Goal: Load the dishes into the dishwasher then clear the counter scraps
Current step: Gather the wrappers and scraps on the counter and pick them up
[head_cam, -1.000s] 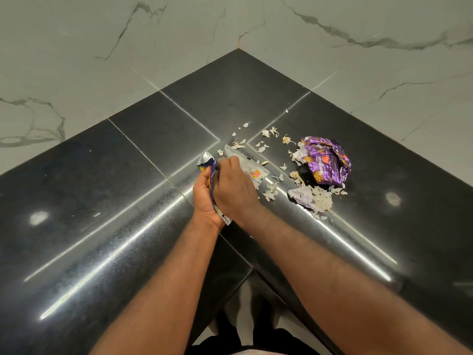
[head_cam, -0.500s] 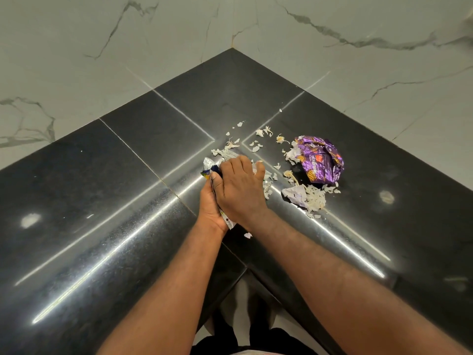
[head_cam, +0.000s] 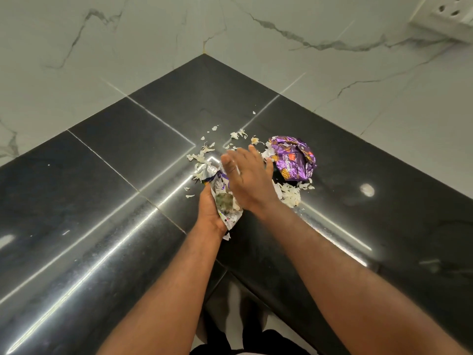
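Observation:
On the black corner counter (head_cam: 107, 190), my left hand (head_cam: 208, 210) grips a silver foil wrapper (head_cam: 225, 201) with pale scraps lying inside it. My right hand (head_cam: 249, 178) hovers just above and to the right of it, fingers straight and spread, holding nothing. Small pale peel scraps (head_cam: 204, 152) are scattered beyond both hands. A crumpled purple wrapper (head_cam: 294, 157) lies to the right of my right hand, with a heap of white scraps (head_cam: 290, 194) in front of it.
Marble-patterned walls (head_cam: 332, 73) meet at the corner behind the counter. A white wall socket (head_cam: 445, 15) sits at the top right. The counter's inner front edge (head_cam: 227, 271) drops to the floor between my forearms.
My right hand has lifted off the counter and opened, after sweeping scraps toward the foil wrapper. The wrapper in my left hand has tilted up and now shows scraps inside.

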